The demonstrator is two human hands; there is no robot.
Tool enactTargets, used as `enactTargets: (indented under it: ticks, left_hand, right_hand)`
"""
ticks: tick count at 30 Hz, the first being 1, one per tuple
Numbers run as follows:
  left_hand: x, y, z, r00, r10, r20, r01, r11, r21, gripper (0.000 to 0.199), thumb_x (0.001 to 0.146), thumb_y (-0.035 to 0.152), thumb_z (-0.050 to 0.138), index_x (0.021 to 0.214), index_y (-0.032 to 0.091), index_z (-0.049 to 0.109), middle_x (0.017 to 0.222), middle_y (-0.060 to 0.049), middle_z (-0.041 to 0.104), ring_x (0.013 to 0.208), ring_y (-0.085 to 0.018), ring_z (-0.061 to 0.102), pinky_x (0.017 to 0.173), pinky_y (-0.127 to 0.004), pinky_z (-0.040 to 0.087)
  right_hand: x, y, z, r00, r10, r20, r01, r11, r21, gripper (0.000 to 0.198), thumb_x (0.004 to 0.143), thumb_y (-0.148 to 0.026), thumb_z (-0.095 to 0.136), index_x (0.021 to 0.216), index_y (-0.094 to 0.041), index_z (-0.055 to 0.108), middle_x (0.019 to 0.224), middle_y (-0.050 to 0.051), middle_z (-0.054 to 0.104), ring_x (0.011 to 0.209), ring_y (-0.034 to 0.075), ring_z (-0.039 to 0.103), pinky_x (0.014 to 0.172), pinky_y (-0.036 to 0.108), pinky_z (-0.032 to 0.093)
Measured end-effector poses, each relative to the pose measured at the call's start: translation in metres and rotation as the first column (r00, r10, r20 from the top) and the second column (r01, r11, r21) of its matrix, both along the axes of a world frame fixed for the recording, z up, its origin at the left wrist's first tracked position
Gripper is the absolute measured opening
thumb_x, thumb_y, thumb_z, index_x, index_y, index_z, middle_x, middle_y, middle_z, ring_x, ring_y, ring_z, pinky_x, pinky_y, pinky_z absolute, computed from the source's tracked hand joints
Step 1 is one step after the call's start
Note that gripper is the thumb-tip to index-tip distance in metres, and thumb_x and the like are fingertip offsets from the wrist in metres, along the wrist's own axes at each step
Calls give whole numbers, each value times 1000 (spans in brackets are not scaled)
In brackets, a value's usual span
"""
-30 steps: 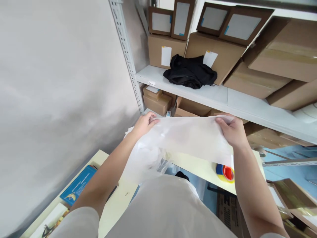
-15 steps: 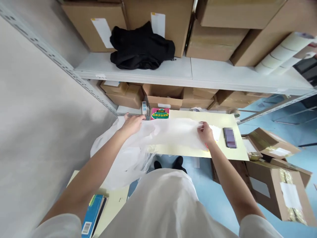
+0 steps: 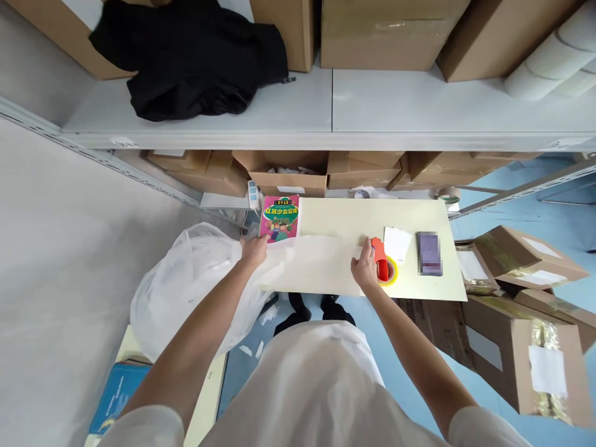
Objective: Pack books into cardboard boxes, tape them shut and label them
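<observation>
A thin, translucent white plastic sheet lies across the cream table, running out of a large crumpled heap of the same plastic on the left. My left hand is closed on the sheet near the lower left corner of a pink and green book. At the sheet's right end my right hand has its fingers curled in; a small white bit shows by the fingertips. Just right of that hand is a red tape dispenser with a yellow-edged tape roll.
White paper and a blurred phone lie on the table's right. A shelf with boxes and black clothing spans above. Cartons stand on the floor at right. A blue book sits lower left.
The sheet has come down toward me onto the table, uncovering more of the pink book. Both hands have moved lower, the right one also leftward, and the tape dispenser now shows beside it.
</observation>
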State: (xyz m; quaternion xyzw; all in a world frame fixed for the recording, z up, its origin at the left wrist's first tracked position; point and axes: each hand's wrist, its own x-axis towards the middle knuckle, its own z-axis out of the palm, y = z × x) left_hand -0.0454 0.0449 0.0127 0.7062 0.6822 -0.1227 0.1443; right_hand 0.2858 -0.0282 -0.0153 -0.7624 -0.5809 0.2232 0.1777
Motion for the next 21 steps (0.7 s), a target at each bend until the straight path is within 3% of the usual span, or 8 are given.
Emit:
enactTargets:
  ticks: [2, 4, 6, 9, 12, 14, 21]
  left_hand:
    - [8, 1, -6, 1000, 13, -11, -13, 1000, -12, 43, 76, 2, 49, 113, 20, 61, 98, -11, 73, 99, -29, 65, 105, -57, 23]
    - [17, 1, -9, 999, 27, -30, -28, 999, -18, 44, 75, 2, 48, 114, 18, 62, 98, -12, 72, 104, -29, 63, 106, -58, 21]
    - [26, -2, -10, 995, 65, -76, -63, 998, 31, 47, 77, 4, 48, 121, 16, 58, 116, -17, 66, 119, -33, 54, 108, -61, 17]
    - [42, -16, -15, 992, 28, -120, -9, 987, 160, 58, 79, 11, 50, 137, 14, 46, 149, -21, 36, 141, -36, 25, 110, -62, 12]
    - [57, -39, -28, 965, -259, -47, 262, 962, 77, 60, 83, 18, 49, 142, 17, 42, 155, -16, 26, 146, -30, 16, 115, -54, 11]
    - [66, -57, -41, 933, -361, 1, 360, 932, -37, 61, 82, 22, 52, 142, 17, 41, 156, -15, 24, 146, -28, 16, 116, -51, 12]
    - [76, -92, -76, 974, -224, -24, 213, 949, -232, 79, 80, 34, 62, 149, 18, 27, 158, -19, 14, 145, -36, 13, 112, -56, 20]
  right_hand:
    - [-9, -9, -6, 992, 111, -67, -104, 990, 92, 76, 83, -13, 42, 151, -13, 7, 144, 26, 34, 99, 27, 63, 83, 45, 52]
    - [-21, -17, -15, 952, 286, -108, -278, 957, 86, 78, 83, -13, 43, 152, -18, 6, 150, 21, 27, 119, 28, 54, 97, 46, 46]
    - [-33, -20, -29, 909, 400, -119, -407, 912, -46, 82, 82, -16, 50, 152, -20, 7, 155, 18, 20, 140, 29, 31, 109, 47, 34]
    - [-43, -18, -52, 896, 435, -91, -439, 835, -331, 93, 76, -20, 63, 152, -16, 9, 159, 19, 7, 147, 31, 7, 114, 49, 22]
    - [-39, -13, -67, 864, 502, -35, -467, 775, -426, 93, 74, -18, 70, 151, -13, 19, 159, 19, 5, 147, 30, 5, 116, 46, 17]
    - [-33, -10, -70, 837, 547, -10, -500, 757, -420, 91, 73, -17, 71, 150, -13, 22, 159, 18, 5, 147, 29, 6, 117, 44, 16]
    - [-20, -3, -66, 832, 555, 28, -480, 743, -465, 86, 75, -7, 64, 150, -13, 23, 159, 19, 7, 147, 31, 7, 115, 48, 21]
